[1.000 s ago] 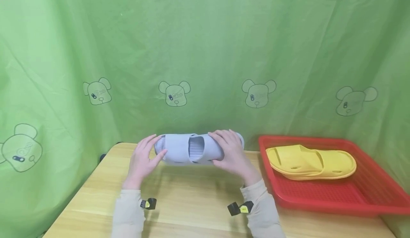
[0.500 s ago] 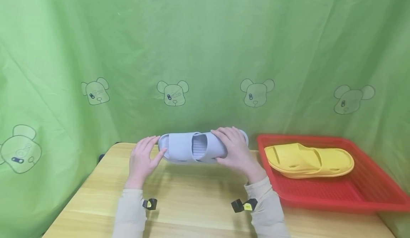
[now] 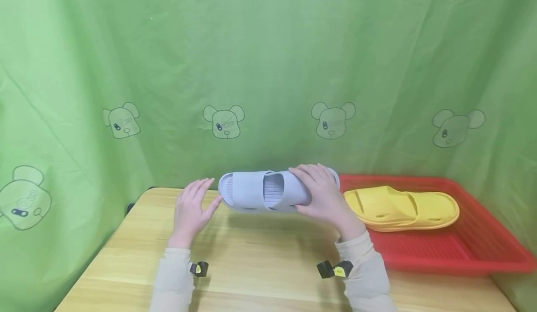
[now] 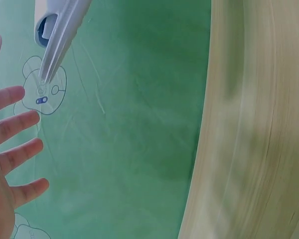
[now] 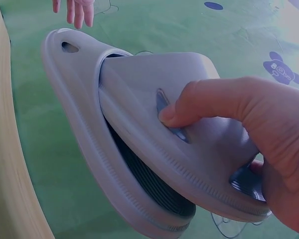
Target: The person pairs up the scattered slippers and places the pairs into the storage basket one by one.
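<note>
Above the wooden table, my right hand point(image 3: 325, 202) grips a pair of grey-blue slippers point(image 3: 248, 190) tucked into each other end to end. In the right wrist view, the thumb point(image 5: 175, 115) presses on the side slot of one slipper point(image 5: 134, 79); most of the other fingers are hidden behind it. My left hand point(image 3: 194, 209) is spread just left of the pair's free end, its fingers straight. In the left wrist view, that hand point(image 4: 12, 154) holds nothing, with the slippers point(image 4: 65, 42) beyond its fingertips.
A red plastic basket point(image 3: 436, 267) stands at the right of the wooden table point(image 3: 251, 274), with yellow slippers point(image 3: 436, 209) stacked in it. Behind hangs a green curtain point(image 3: 268, 69) printed with bear heads. Each sleeve bears a small black wrist camera point(image 3: 199, 269).
The right hand has carried the grey-blue slippers to the right, towards the red basket. The left hand, earlier holding their left end, has let go and stayed behind.
</note>
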The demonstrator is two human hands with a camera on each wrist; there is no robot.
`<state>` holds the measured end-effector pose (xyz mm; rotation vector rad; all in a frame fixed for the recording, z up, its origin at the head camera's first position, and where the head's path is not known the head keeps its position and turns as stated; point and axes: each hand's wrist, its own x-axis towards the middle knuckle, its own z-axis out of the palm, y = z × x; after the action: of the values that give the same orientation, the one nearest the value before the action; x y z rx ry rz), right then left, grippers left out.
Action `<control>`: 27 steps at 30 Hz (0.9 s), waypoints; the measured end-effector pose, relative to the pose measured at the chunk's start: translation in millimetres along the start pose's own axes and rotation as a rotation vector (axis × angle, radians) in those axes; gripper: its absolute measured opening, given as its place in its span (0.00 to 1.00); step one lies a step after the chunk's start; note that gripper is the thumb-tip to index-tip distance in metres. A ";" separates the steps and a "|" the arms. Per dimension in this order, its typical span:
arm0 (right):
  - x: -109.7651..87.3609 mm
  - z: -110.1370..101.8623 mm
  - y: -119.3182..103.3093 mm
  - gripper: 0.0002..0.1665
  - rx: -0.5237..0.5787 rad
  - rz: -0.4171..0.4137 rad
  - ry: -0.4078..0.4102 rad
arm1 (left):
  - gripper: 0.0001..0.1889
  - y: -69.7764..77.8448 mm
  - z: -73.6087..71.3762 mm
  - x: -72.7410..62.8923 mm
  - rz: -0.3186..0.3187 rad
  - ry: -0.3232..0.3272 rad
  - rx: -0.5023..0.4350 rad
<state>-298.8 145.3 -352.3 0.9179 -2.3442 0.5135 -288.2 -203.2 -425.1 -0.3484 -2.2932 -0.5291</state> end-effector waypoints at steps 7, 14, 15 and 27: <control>-7.7 -10.8 7.4 0.52 0.005 -0.009 0.004 | 0.29 4.3 3.8 -1.7 0.016 -0.012 0.003; -14.8 -21.2 14.2 0.52 0.007 -0.013 0.002 | 0.30 8.8 7.9 -1.1 0.054 -0.009 0.000; -15.9 -22.9 14.8 0.52 0.006 -0.014 0.002 | 0.30 8.8 9.1 -1.3 0.058 -0.010 0.001; -30.9 -38.9 25.7 0.51 -0.010 -0.010 0.005 | 0.31 21.0 14.6 -0.6 0.079 -0.045 0.007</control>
<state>-284.1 198.8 -345.5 0.9216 -2.3345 0.4994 -288.4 -178.0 -429.2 -0.4504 -2.3135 -0.4779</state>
